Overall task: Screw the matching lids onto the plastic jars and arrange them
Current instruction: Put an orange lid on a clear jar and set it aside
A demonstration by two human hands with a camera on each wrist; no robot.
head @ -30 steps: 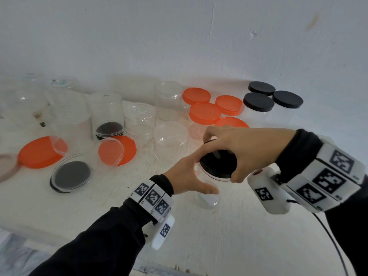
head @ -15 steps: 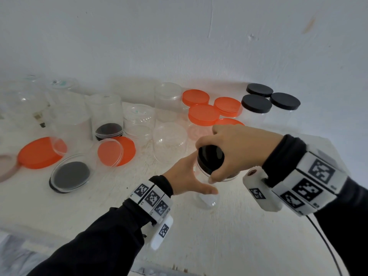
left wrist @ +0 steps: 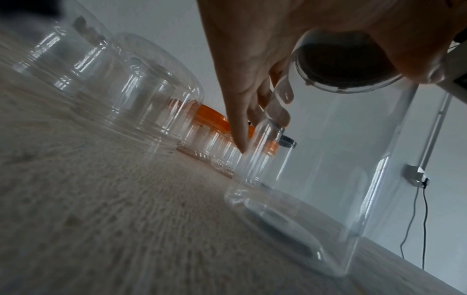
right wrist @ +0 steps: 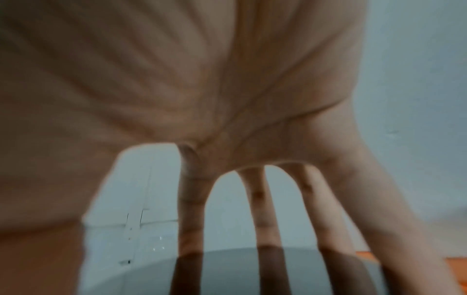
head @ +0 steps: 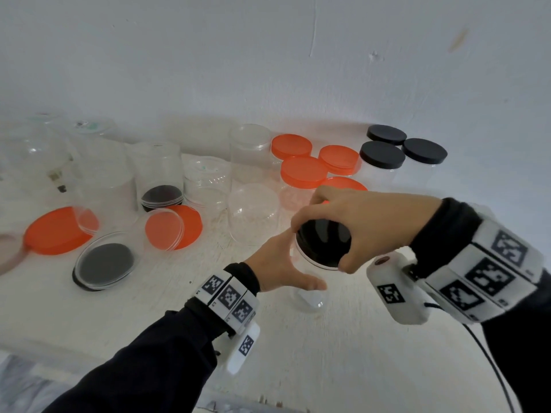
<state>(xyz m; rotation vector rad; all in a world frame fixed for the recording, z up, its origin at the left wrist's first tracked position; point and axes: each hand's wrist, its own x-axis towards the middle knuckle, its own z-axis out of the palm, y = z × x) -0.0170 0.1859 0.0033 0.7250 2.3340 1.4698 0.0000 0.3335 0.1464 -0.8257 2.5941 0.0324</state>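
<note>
Black sleeves and marker-covered wrist rigs

Both arms are clad in black sleeves (head: 143, 362); white wristbands (head: 229, 296) printed with black square codes are worn, and a black cable (head: 489, 365) is seen lower right.

The head view looks forward and down from above the person's forearms onto a white table (head: 343, 368), facing the wall at 12 o'clock, far enough back to take in the rows of jars from 9 to 2 o'clock. The left wrist view sits low, almost at table level, tilted, looking along the left hand (left wrist: 242, 65) toward 1 o'clock, very near a clear jar (left wrist: 328, 179) that fills its right half. The right wrist view looks from just behind the right hand (right wrist: 202, 79), so close that it is blurred, past the fingers (right wrist: 262, 209) to the wall. All three share the black lid (head: 325, 242) and the jar beneath it.
</note>
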